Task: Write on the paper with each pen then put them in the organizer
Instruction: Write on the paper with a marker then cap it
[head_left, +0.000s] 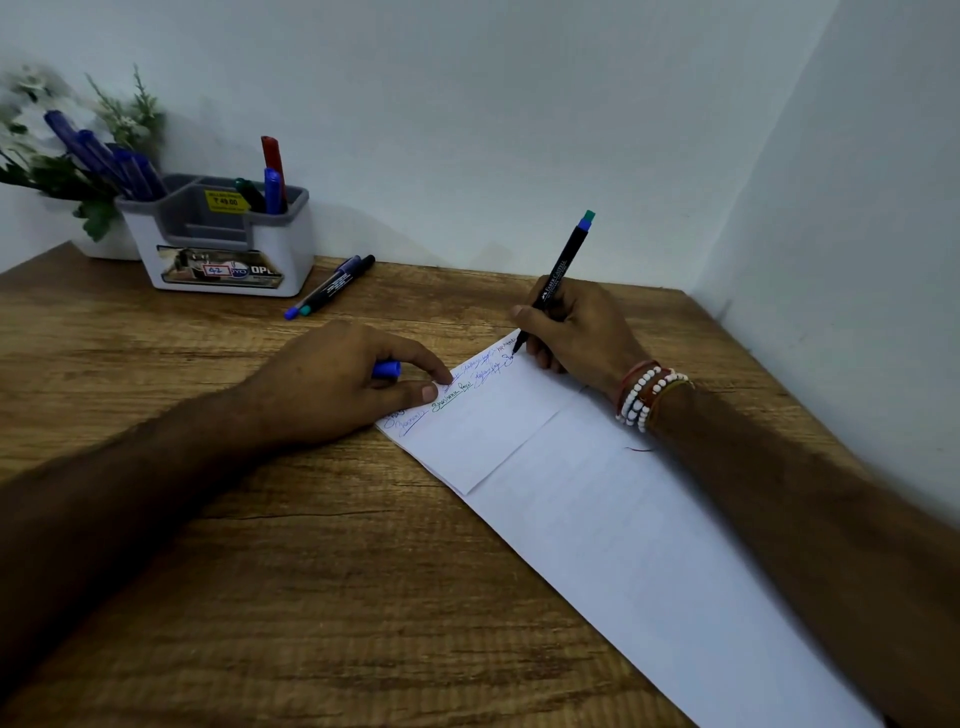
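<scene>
My right hand (579, 332) grips a black pen (558, 278) with its tip touching the far corner of the white paper (597, 519), which bears several lines of blue and green writing. My left hand (343, 379) presses the paper's left corner with thumb and forefinger and holds a blue pen cap (387, 369). The white and grey organizer (228, 236) stands at the back left with several blue pens, a red one and a dark one in it. Two more pens (330, 286) lie on the table just right of the organizer.
A wooden table (260, 571) stands in a corner between two pale walls. A plant in a white pot (78, 156) sits behind the organizer at the far left. My right wrist wears beaded bracelets (647, 395).
</scene>
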